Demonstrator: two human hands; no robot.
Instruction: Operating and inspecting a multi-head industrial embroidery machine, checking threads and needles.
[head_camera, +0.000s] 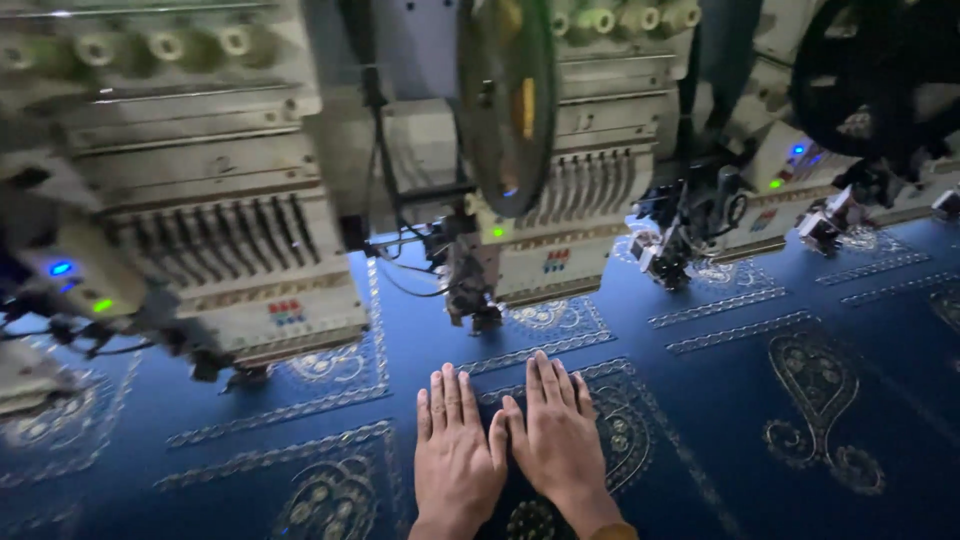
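1. Head view: the left hand (455, 455) lies flat, palm down, on the blue fabric (700, 400), fingers straight and close together, gripping nothing.
2. Head view: the right hand (558, 435) lies flat beside it, also palm down with fingers extended; the two thumbs touch or nearly touch between the hands.
3. Head view: the blue fabric is stretched across the surface and covers the lower picture from edge to edge. It carries pale embroidered paisley motifs (815, 385) and straight ornamental borders (740, 330).
4. Head view: just beyond the fingertips hangs an embroidery machine head (540, 250) with a row of needle bars and a green light.
5. Head view: a second machine head (230, 250) stands to the left, and a third (700, 215) to the right, all just above the fabric.
6. Head view: thread cones (165, 45) line the top.
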